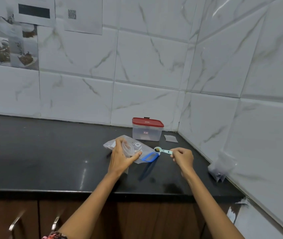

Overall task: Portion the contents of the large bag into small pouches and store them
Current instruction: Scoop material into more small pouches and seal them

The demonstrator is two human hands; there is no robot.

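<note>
Small clear pouch (128,149): light, limp, slippery film, mouth held open by left hand (122,156); loaded measuring spoon (163,150), pinched by right hand (183,157), waits at its 3 o'clock.

Clear large bag (140,153), blue zip end, lying on black counter; small pouch (127,149) open, upright above it.

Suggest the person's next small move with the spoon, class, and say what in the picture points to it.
Probably carry the spoon left and tip it into the small pouch. The right hand pinches its handle, its bowl holds a dark scoop, and the left hand grips the pouch with its mouth open above the large bag.
</note>
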